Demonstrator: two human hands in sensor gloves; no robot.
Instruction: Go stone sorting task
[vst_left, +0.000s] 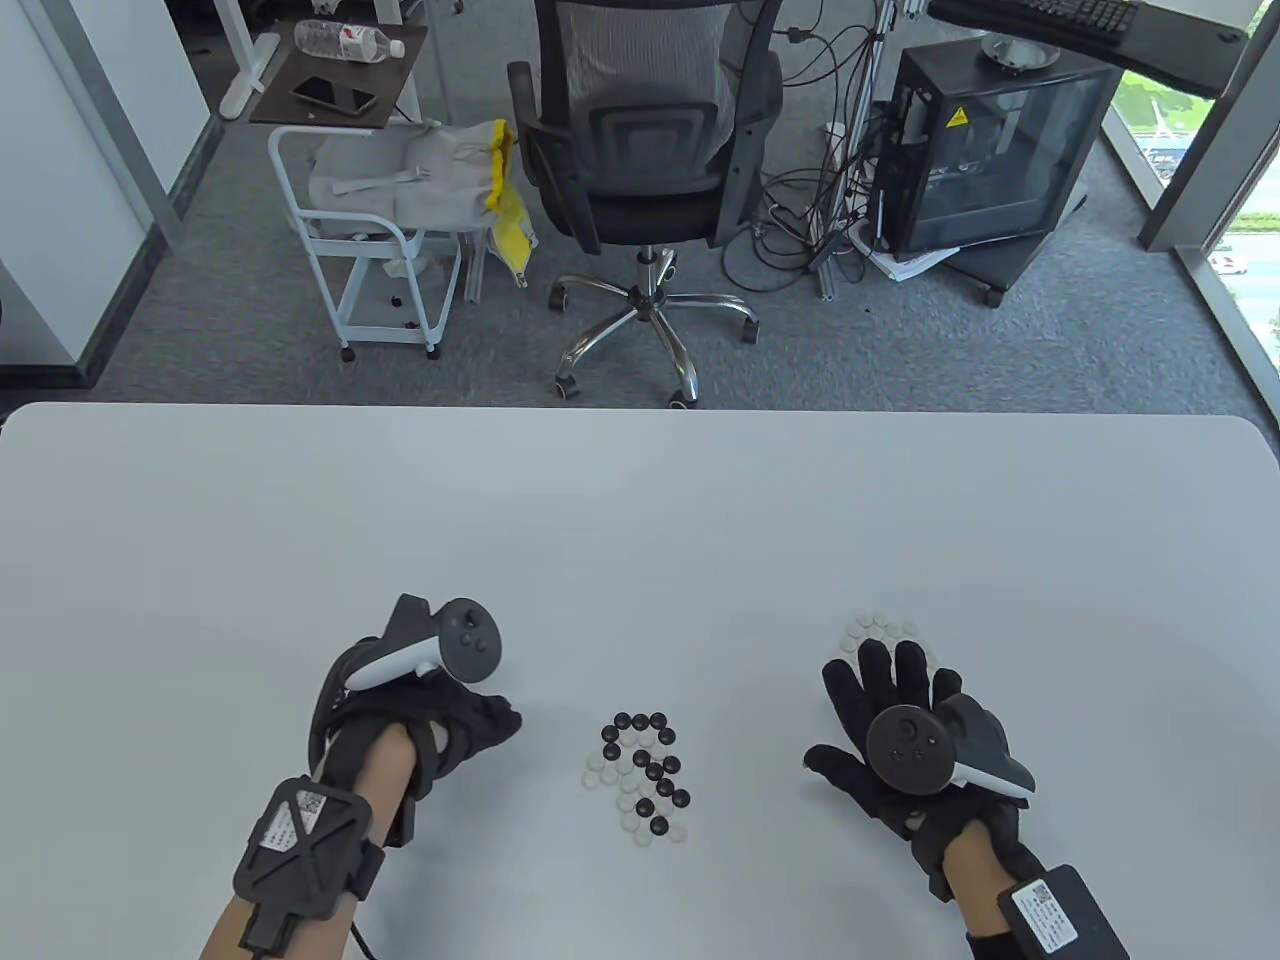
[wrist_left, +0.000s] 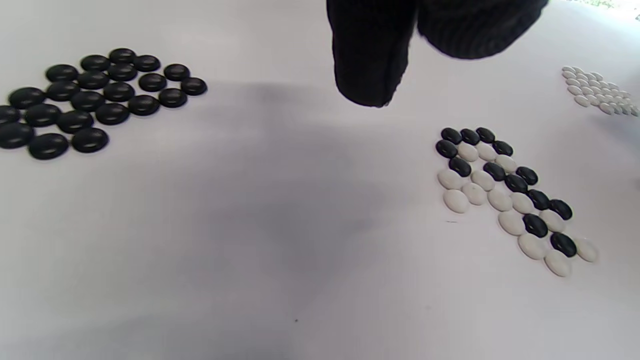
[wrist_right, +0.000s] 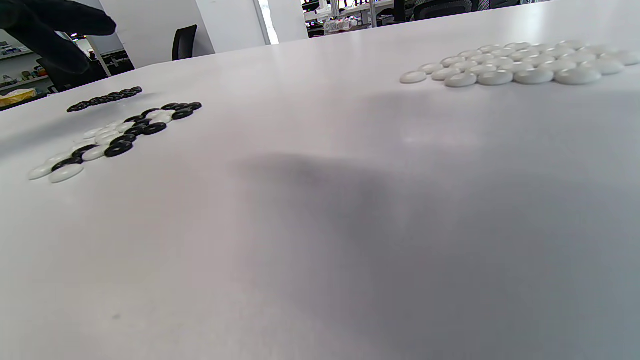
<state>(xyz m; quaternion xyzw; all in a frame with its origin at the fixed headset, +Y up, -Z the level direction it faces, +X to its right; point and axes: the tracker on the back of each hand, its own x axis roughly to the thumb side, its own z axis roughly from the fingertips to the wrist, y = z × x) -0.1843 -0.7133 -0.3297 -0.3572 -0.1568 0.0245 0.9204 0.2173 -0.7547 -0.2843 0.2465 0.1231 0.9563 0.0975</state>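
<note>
Nearest the person, both hands sit low over the table (vst_left: 640, 520), wrists at the near edge. The left hand (vst_left: 440, 725) lies knuckles up with its fingers loosely curled toward the centre; nothing shows between them in the left wrist view, so it looks idle and empty, though the fingertips are cropped there and I can't be sure. The right hand (vst_left: 890, 715) is spread flat, fingers straight and pointing away, holding nothing.

Between the hands, just past wrist level, is the mixed pile (vst_left: 642, 775): black and white stones touching in a loose, flat cluster, one layer deep. It lies nearer the left fingertips than the right palm, within easy reach of either.

Farther out, the sorted groups sit on the outer sides. The white pile (vst_left: 880, 632) lies just beyond the right fingertips, partly hidden by them from above; the right wrist view shows it as a tidy flat patch. The black pile (wrist_left: 95, 95) shows in the left wrist view, well apart from the mixed stones; from above the left hand hides it.

The layout suggests each hand serves its own colour: black to the left, white to the right, and the unsorted stones kept central so neither arm has to cross. Roughly half the stones look sorted.
</note>
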